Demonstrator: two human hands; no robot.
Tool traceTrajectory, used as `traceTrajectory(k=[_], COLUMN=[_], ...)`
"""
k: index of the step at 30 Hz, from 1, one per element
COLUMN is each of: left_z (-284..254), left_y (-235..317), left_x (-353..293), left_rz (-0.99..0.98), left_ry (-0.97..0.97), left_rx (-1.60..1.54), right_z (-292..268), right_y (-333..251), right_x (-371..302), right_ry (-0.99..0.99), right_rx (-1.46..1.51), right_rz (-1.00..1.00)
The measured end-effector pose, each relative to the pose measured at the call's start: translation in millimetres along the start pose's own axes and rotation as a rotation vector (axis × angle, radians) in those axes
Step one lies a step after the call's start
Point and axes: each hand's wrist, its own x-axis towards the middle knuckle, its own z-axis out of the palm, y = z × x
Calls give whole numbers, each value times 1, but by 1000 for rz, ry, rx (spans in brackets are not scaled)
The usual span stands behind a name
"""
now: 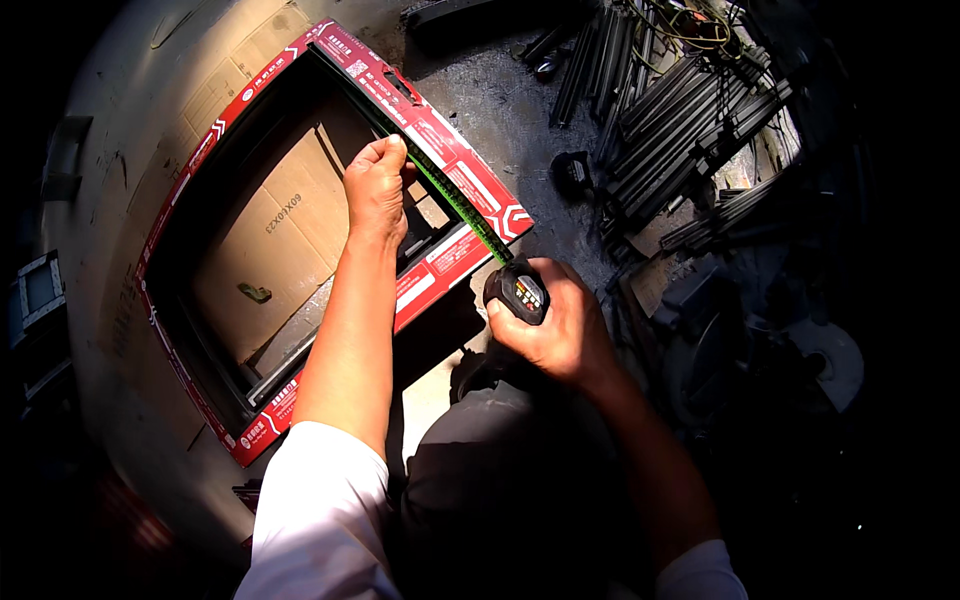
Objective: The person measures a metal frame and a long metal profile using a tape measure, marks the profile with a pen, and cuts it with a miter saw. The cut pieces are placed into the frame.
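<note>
A dark rectangular frame (190,350), its faces covered in red and white printed film, lies in front of me. Along its right-hand side runs the green blade (455,196) of a tape measure, stretched from the near right corner toward the far corner. My left hand (377,190) is closed, thumb and fingers pinching the blade at the frame's inner edge. Just off the near right corner, my right hand (565,325) wraps around the black tape measure case (522,292). The blade's far end is too dark to make out.
Brown cardboard (265,235) shows through the frame's opening, with a small green scrap (254,292) on it. At the far right lies a heap of dark metal bars (690,125) with tangled wire (695,30). A pale disc (835,365) sits in shadow at right.
</note>
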Motion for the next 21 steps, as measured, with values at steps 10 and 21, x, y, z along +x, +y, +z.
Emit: traceTrajectory(k=[10,21], left_z=[-1,3], left_y=[0,2], left_x=[-1,-4], left_rz=[-1,-25], left_ry=[-21,25], left_rx=[9,6], right_z=[1,0], right_y=[-2,-3], right_x=[0,-1], right_ry=[-1,-9], right_rx=[26,75], right_rz=[12,32])
